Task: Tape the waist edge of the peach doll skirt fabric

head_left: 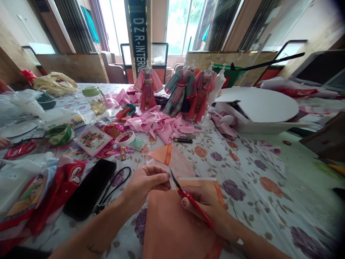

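Note:
My right hand (201,205) is wrapped round red-handled scissors (195,207), their dark pointed tip up and to the left. Just left of that tip, my left hand (151,180) pinches the end of a narrow white strip (171,180). The strip runs along the top edge of an orange fabric piece (172,223) with a brighter patterned border, lying flat below both hands. Beyond the fingers is a folded paler piece of fabric (180,162) with an orange corner. What lies under my right palm is hidden.
Doll-size dress forms in robes (148,86) stand behind pink fabric scraps (164,126). To the left lie a phone (90,189), a tape roll (125,138), and a lidded jug (95,102). Another person's hand (4,142) shows at the left edge. A white round board (258,104) is at right.

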`<action>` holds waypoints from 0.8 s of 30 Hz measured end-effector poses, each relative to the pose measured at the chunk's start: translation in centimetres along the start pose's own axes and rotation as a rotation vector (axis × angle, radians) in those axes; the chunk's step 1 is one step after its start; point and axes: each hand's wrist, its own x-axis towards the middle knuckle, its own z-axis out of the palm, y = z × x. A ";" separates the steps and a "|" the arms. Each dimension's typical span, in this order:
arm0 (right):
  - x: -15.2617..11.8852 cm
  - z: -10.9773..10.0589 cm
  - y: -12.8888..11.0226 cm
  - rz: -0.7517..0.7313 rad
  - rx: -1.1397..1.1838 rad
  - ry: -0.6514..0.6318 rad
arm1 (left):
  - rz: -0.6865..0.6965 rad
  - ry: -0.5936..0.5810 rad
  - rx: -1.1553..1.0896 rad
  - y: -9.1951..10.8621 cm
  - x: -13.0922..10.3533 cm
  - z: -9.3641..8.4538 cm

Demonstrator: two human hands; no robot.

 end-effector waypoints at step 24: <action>0.1 -0.1 -0.5 0.019 -0.129 0.073 | 0.008 -0.030 0.053 0.3 0.0 -0.3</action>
